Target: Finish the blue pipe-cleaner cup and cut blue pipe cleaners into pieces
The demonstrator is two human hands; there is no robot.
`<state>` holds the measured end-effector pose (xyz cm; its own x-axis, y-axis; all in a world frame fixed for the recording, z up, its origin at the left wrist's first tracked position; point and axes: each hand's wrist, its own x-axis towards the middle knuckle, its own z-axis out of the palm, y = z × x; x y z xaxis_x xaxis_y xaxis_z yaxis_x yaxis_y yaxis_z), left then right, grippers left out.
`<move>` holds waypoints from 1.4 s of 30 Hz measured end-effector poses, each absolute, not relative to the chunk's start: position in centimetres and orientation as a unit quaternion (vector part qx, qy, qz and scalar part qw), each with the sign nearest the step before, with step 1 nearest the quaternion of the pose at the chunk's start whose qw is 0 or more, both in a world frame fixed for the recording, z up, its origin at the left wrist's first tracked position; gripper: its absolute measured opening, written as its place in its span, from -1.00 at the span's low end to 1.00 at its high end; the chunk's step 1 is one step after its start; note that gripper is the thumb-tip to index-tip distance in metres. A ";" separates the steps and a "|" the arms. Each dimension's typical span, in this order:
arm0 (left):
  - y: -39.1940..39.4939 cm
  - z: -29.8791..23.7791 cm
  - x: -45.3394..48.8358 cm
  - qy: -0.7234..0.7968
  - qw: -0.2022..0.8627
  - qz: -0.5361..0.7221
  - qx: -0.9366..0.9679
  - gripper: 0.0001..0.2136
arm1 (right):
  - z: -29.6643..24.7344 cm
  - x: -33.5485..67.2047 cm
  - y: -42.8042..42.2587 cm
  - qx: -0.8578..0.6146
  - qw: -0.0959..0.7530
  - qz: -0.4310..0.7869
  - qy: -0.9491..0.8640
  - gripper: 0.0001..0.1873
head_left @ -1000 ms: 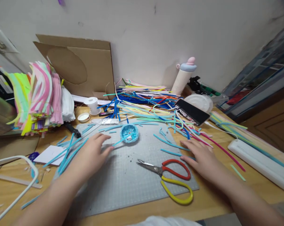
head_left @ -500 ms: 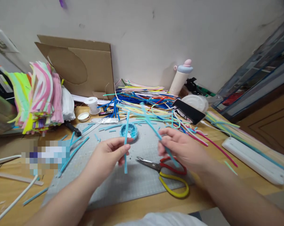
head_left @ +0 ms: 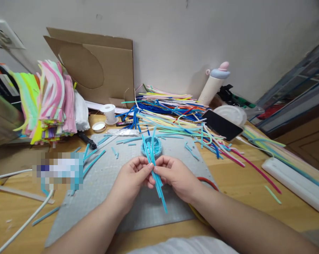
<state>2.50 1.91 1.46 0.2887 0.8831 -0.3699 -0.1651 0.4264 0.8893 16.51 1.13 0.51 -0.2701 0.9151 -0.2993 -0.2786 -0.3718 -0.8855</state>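
Note:
Several light-blue pipe cleaners (head_left: 158,183) stand in a loose, slanted bundle between my two hands. My left hand (head_left: 135,174) is closed, pinching them between thumb and fingers. From the other side my right hand (head_left: 175,174) is closed on the same bundle, its fingertips meeting those of the left. Just behind the bundle, a small round blue fuzzy bowl (head_left: 159,147) sits on the grey cutting mat (head_left: 96,204), partly covered by the strips. Scissors lie under my right wrist; only their red handle (head_left: 209,181) and part of the yellow one (head_left: 197,214) show.
Along the wall lies a heap of coloured pipe cleaners (head_left: 170,106), with a bottle (head_left: 210,84) and a phone (head_left: 222,125) to its right. Cardboard (head_left: 114,70) leans at the back left near upright bundles (head_left: 52,95). A white power strip (head_left: 294,185) is at right.
My hands have come together, and the separately held blue pipe cleaners are now one bundle. My right forearm now covers most of the scissors. The view has shifted slightly.

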 end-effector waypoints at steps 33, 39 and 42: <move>2.8 0.7 1.8 0.463 0.639 0.387 0.477 -0.81 | 0.0 17.1 1.3 -0.406 0.361 0.714 -0.441 -0.73; 2.7 1.0 1.8 0.468 0.676 0.345 0.453 -0.79 | 0.1 17.2 1.3 -0.411 0.331 0.716 -0.457 -0.75; 2.7 1.1 1.6 0.455 0.713 0.319 0.427 -0.80 | 0.1 17.2 1.3 -0.414 0.298 0.721 -0.469 -0.77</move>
